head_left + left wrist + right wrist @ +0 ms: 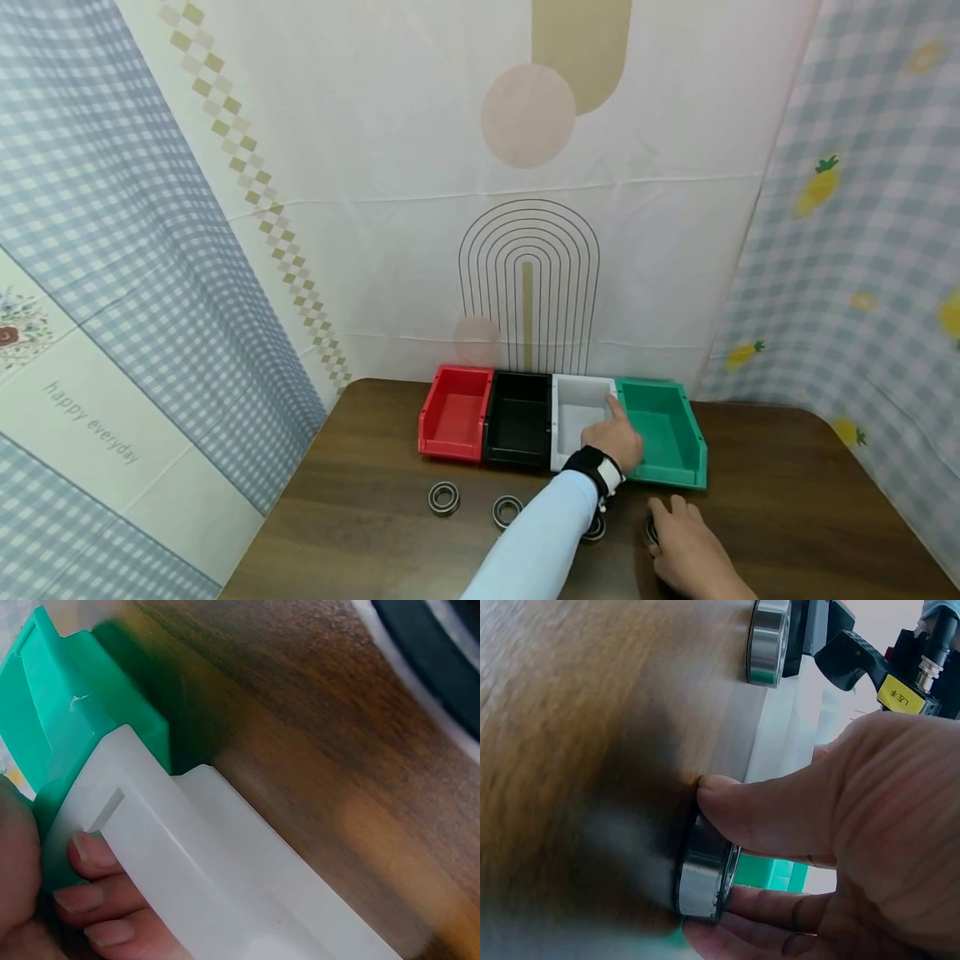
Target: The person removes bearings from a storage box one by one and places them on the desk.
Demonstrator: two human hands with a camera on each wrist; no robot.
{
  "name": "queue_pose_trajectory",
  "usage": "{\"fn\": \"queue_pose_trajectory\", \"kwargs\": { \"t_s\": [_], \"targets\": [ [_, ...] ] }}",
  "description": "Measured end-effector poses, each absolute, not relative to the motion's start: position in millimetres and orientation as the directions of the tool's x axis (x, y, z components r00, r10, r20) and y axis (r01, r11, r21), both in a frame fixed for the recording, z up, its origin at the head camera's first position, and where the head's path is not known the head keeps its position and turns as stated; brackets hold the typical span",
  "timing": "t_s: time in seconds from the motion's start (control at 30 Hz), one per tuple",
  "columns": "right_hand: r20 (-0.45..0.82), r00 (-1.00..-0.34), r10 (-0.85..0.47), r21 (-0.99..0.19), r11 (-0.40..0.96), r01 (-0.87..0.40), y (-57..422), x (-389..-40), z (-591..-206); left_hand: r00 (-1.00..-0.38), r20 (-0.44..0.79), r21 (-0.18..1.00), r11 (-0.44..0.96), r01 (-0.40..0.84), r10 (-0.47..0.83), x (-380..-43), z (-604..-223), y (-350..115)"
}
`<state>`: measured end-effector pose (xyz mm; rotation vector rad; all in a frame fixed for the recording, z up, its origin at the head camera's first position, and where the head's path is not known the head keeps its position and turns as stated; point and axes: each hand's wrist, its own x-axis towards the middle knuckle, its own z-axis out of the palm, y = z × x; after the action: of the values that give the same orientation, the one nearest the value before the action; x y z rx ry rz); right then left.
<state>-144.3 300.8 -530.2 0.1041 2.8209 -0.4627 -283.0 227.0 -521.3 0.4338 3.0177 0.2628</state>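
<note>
My left hand (615,439) is at the seam between the white bin (573,400) and the green bin (663,433). Its index finger stretches along the top of the bins' walls. In the left wrist view, the curled fingers (101,900) lie on the white bin's side of the seam, the thumb side on the green one's. On the table in front of the green bin, my right hand (690,546) pinches a ball bearing (705,874) between thumb and fingers. The bearing stands tilted on its edge, close to the wood.
Left of the white bin stand a black bin (517,417) and a red bin (457,412), side by side with it. Loose bearings lie in front: one at left (444,498), one in the middle (506,508), one partly behind the left sleeve (595,529). A printed curtain (405,275) hangs behind.
</note>
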Motion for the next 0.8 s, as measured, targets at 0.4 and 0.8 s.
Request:
{"fn": "queue_pose_trajectory", "kwargs": {
  "t_s": [0.4, 0.8],
  "targets": [
    [-0.281, -0.960, 0.017, -0.302, 0.947, 0.105, 303.7, -144.2, -532.7, -0.957, -0.051, 0.177, 0.946, 0.271, 0.284, -278.0, -517.9, 227.4],
    [-0.273, -0.962, 0.012, -0.302, 0.948, 0.098, 303.1, -146.4, -532.6, -0.956, -0.041, 0.167, 0.945, 0.280, 0.291, -282.4, -520.1, 225.0]
  ]
}}
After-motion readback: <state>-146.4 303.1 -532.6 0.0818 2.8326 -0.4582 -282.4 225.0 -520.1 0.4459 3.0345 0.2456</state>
